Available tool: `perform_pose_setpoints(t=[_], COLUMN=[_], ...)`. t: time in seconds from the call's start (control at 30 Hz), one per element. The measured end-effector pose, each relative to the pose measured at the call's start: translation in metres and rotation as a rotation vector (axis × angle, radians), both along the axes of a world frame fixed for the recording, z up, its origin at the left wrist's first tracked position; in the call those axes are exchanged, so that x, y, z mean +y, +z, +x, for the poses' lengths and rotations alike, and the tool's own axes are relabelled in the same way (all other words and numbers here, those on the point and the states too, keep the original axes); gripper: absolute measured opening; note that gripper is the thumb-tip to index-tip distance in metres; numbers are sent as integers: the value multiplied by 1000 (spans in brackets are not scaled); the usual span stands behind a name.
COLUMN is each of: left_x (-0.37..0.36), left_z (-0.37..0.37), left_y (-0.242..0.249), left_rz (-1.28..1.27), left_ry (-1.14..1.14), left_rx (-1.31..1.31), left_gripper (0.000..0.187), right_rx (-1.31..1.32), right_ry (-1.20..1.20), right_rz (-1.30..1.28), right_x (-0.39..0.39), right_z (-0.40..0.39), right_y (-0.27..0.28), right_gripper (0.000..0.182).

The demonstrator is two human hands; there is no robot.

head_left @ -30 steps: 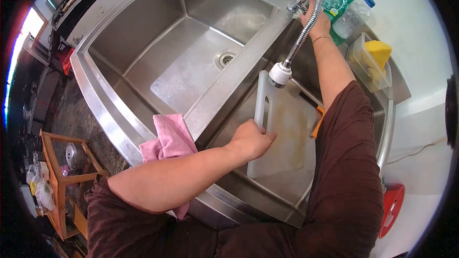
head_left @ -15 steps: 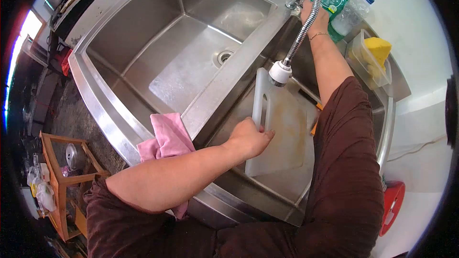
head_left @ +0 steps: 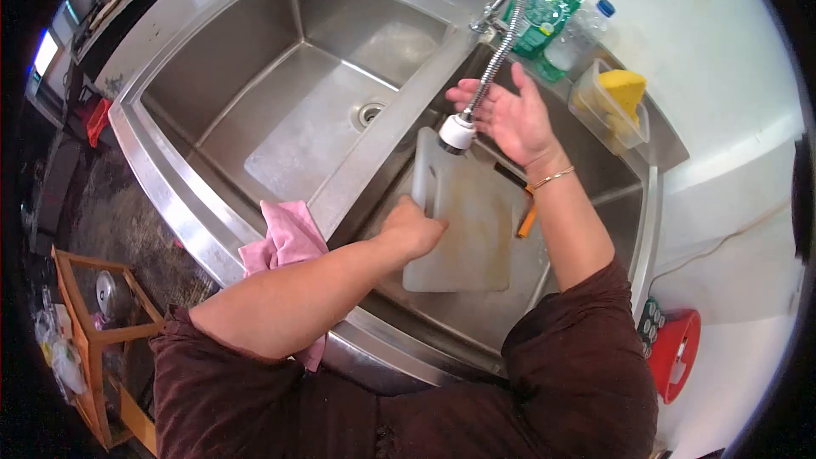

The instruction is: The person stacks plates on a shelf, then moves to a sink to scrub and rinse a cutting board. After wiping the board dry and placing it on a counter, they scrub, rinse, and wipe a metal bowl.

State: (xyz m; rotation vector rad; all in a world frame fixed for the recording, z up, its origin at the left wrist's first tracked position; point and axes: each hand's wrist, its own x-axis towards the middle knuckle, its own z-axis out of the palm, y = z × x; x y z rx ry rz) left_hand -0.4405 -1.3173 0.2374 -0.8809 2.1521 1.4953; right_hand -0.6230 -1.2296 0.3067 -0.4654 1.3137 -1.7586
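A translucent white cutting board (head_left: 472, 221) with brownish stains leans in the right sink basin. My left hand (head_left: 412, 231) is closed around its left edge, near the handle slot. Over the basin, my right hand (head_left: 510, 119) is open, palm up and fingers spread, just beside the flexible faucet hose (head_left: 495, 68). The white spray head (head_left: 457, 131) hangs above the top of the board, overlapping my right fingertips in this view. Behind the board and below my right wrist lies an orange-handled utensil (head_left: 527, 221), its dark end partly hidden.
The left basin (head_left: 280, 110) has a drain. A pink cloth (head_left: 285, 234) drapes over the sink's front rim. On the back ledge stand a green pouch (head_left: 541, 17), a plastic bottle (head_left: 574, 38) and a tub (head_left: 586, 106) with a yellow sponge (head_left: 625, 89). A wooden frame (head_left: 102, 331) stands lower left.
My right hand has come away from the faucet base toward me and opened beside the spray head. My left hand keeps its hold on the board. The camera view has shifted slightly.
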Motion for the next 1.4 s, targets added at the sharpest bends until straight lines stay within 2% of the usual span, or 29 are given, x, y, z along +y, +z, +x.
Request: perform_pose_setpoints(t=[0.03,0.07,0.13,0.17,0.2,0.27,0.3,0.37,0.53,0.57,0.67,0.73,0.93,1.0,1.1,1.17,1.2,1.3,1.37,1.4], left_x=[1,3,6,6,6,3,4,5,10,11,11,11,11,12,12,8,7,6,6,7], left_z=[-1,-1,0,2,3,1,2,1,3,5,4,0,0,-3,-6,-9,-15,-21,-8,-10], left_y=[-3,-6,-8,-6,-4,4,5,-2,-10,-9,-8,-25,-19,-28,-32,-39,-50,-72,-38,-46], left_rz=[-43,-84,-105,-120,-124,94,92,301,421,431,414,416,390,395,317,152,152,101,482,480], left_ry=[49,99,93,102,94,-14,-19,-185,-253,-264,-293,-278,-251,-233,-177,-366,-361,-397,53,49], left_rx=[20,37,61,81,79,-131,-133,-252,-257,-276,-275,-286,-285,-275,-273,-142,-143,-267,-143,-145], left_gripper=[60,64,63,62,62,59,59,54,47,46,45,44,45,45,44,40,40,34,41,41], right_rx=[6,7,172,107,104,179,132,139,115,24,-88,-270,-383,-454,-526,-528,-530,-425,932,929], right_ry=[14,3,-20,-49,-56,-41,-44,-86,-172,-191,-265,-375,-336,-354,-408,-225,-220,-108,-258,-262], right_rz=[-37,-42,106,64,60,90,82,57,-21,-43,-50,-33,113,149,147,71,72,225,946,947], right_x=[3,7,15,20,26,37,42,46,50,50,45,41,29,21,7,2,-3,-13,-19,-17], right_z=[6,9,15,18,20,24,24,23,17,16,19,26,36,34,29,28,24,28,59,77], right_y=[1,4,9,13,18,25,28,23,-12,-21,-47,-62,-139,-149,-145,-135,-137,-146,-134,-144], right_gripper=[56,56,43,32,32,31,26,25,21,22,25,28,35,38,29,27,27,23,26,26])
